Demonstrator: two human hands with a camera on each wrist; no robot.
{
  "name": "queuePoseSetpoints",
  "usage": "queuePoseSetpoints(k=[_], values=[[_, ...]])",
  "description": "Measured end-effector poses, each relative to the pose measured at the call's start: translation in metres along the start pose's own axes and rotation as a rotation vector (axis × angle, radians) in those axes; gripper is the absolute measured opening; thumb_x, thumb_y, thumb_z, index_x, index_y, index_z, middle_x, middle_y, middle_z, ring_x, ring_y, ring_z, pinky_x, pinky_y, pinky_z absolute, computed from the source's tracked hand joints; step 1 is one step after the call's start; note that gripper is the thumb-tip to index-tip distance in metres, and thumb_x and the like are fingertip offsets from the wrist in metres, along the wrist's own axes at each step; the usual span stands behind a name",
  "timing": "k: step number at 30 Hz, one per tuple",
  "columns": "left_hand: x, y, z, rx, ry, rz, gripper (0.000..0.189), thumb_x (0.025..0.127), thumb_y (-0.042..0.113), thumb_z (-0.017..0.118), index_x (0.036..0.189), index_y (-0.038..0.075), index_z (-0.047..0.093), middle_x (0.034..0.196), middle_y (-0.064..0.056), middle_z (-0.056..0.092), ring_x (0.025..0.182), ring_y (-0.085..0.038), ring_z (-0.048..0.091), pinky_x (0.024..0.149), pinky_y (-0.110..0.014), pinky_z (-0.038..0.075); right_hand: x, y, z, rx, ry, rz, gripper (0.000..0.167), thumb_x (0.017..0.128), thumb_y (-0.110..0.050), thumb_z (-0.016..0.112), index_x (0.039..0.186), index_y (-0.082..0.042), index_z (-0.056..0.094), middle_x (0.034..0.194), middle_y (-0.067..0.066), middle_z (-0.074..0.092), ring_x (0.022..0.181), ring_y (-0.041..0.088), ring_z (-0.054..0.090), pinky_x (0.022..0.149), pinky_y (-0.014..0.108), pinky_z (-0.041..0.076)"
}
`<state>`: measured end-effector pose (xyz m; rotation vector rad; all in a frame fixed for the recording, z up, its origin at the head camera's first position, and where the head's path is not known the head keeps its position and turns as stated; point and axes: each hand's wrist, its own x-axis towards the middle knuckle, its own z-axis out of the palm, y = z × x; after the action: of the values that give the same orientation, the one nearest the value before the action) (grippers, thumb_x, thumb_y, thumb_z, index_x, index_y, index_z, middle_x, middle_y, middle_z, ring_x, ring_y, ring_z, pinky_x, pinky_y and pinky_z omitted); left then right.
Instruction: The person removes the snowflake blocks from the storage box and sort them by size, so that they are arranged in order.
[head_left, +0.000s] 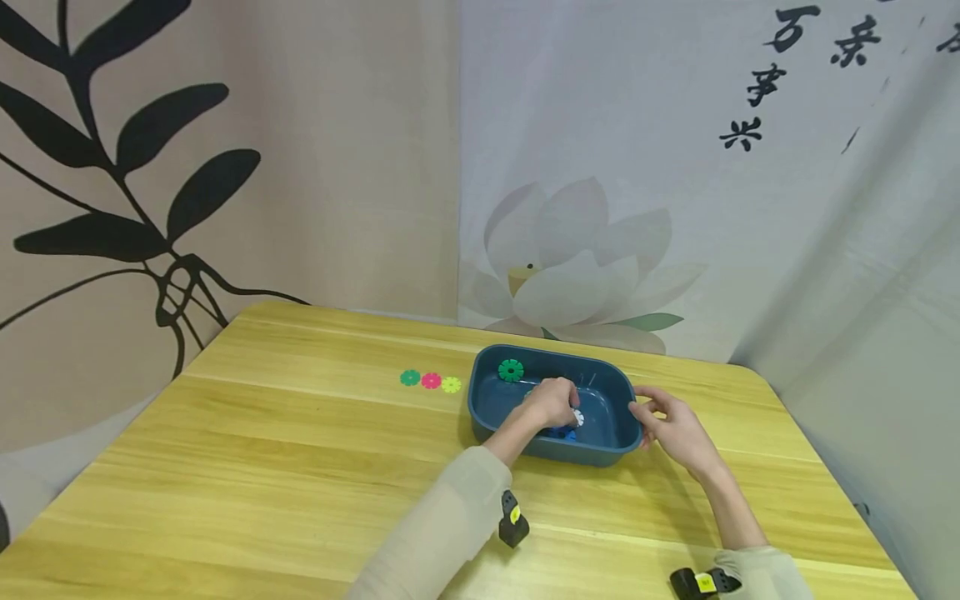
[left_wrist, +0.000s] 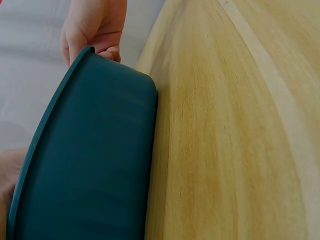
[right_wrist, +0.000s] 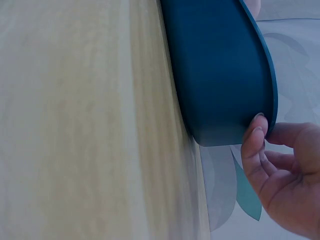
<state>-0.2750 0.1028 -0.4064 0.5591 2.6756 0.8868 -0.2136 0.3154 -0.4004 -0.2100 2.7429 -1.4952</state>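
A dark blue plastic basin (head_left: pixel 502 421) stands on the table. My left hand (head_left: pixel 551 402) reaches down inside it, its fingertips mostly hidden from the head view. Beside that hand lie a white notched disc (head_left: pixel 578 417) and blue pieces (head_left: pixel 561 433); whether the fingers hold any piece cannot be seen. A green notched disc (head_left: pixel 511 371) lies at the basin's far left corner. My right hand (head_left: pixel 678 429) pinches the basin's right rim, with fingertips (right_wrist: pixel 257 125) against the outer wall. In the left wrist view, the basin's wall (left_wrist: pixel 95 150) hides the left hand's fingers.
Left of the basin, a green disc (head_left: pixel 410 377), a pink disc (head_left: pixel 431 381) and a yellow disc (head_left: pixel 451 385) lie in a row on the wooden table (head_left: pixel 262 467). A printed curtain (head_left: pixel 360 167) hangs behind the table's far edge.
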Motion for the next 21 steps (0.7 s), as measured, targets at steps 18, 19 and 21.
queuePoseSetpoints(k=[18, 19, 21], values=[[-0.008, 0.001, -0.005, -0.107, 0.059, 0.110, 0.010, 0.092, 0.011, 0.075, 0.089, 0.010, 0.065, 0.083, 0.003, 0.062, 0.075, -0.011, 0.056, 0.069, -0.025, 0.049, 0.000, -0.001, 0.000, -0.001, 0.000, -0.003, 0.048, 0.104, -0.017, 0.058, 0.143, 0.009, 0.044, 0.088, 0.017, 0.062, 0.058, 0.028, 0.061, 0.062, 0.033, 0.055], [-0.009, 0.001, -0.006, -0.127, 0.060, 0.123, 0.009, 0.092, 0.010, 0.075, 0.090, 0.009, 0.065, 0.083, 0.002, 0.062, 0.075, -0.011, 0.056, 0.069, -0.024, 0.050, 0.000, 0.000, 0.000, -0.002, -0.001, -0.004, 0.049, 0.104, -0.017, 0.058, 0.143, 0.009, 0.044, 0.088, 0.016, 0.062, 0.058, 0.028, 0.061, 0.062, 0.032, 0.055], [-0.012, 0.002, -0.008, -0.171, 0.059, 0.145, 0.007, 0.093, 0.008, 0.073, 0.092, 0.007, 0.065, 0.082, 0.002, 0.063, 0.072, -0.010, 0.058, 0.070, -0.023, 0.050, 0.000, 0.000, 0.000, -0.001, -0.005, -0.005, 0.049, 0.104, -0.017, 0.058, 0.143, 0.010, 0.043, 0.088, 0.016, 0.062, 0.058, 0.028, 0.061, 0.063, 0.033, 0.055]])
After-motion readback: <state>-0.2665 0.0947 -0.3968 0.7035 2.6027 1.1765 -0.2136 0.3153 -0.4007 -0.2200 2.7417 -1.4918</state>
